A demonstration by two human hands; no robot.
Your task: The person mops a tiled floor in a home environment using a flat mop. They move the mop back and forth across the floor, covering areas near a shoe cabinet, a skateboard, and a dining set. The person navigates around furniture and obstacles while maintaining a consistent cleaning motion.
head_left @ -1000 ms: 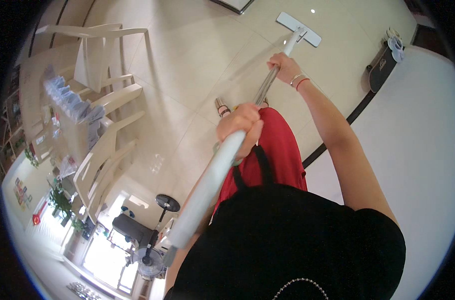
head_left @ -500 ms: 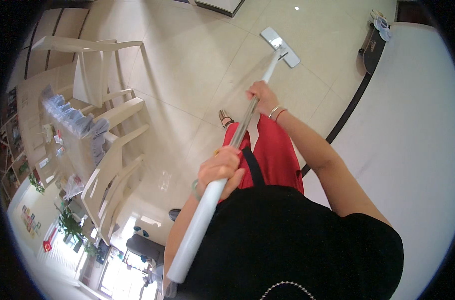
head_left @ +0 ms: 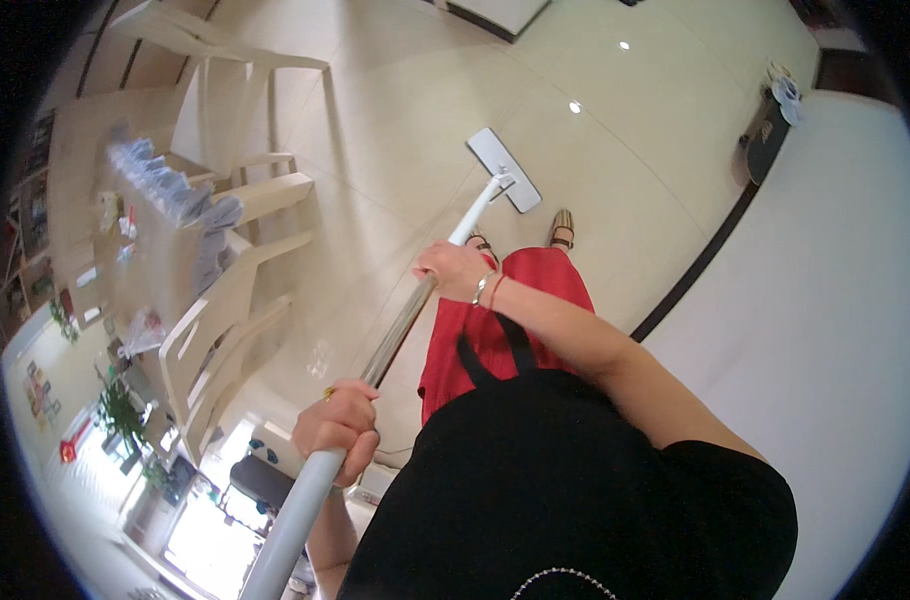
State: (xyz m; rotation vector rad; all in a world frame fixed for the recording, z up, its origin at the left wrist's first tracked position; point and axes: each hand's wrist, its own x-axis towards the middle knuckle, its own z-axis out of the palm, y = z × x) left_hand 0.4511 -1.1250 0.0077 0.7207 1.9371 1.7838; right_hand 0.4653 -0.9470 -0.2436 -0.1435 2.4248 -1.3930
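Observation:
Both my hands are wrapped round the long handle of a flat mop [head_left: 399, 335], which slants from lower left to upper middle. My left hand [head_left: 337, 430] is closed where the thick white grip meets the metal tube. Farther along, my right hand [head_left: 453, 270] is closed near the start of the white lower section. The flat white mop head [head_left: 505, 170] rests on the tiled floor [head_left: 415, 130], just ahead of my feet. The grip's near end runs out of the picture at the bottom.
On the left stand pale wooden chairs [head_left: 210, 340] around a table with a ruffled bluish cloth [head_left: 165, 185]. A white wall [head_left: 795, 330] with a dark baseboard runs along the right. A skateboard [head_left: 765, 145] leans there. A white cabinet [head_left: 500, 12] stands at the far edge.
The mop head has been drawn back toward my feet and a little left. Both hands have moved down and left with the handle. Both my feet now show.

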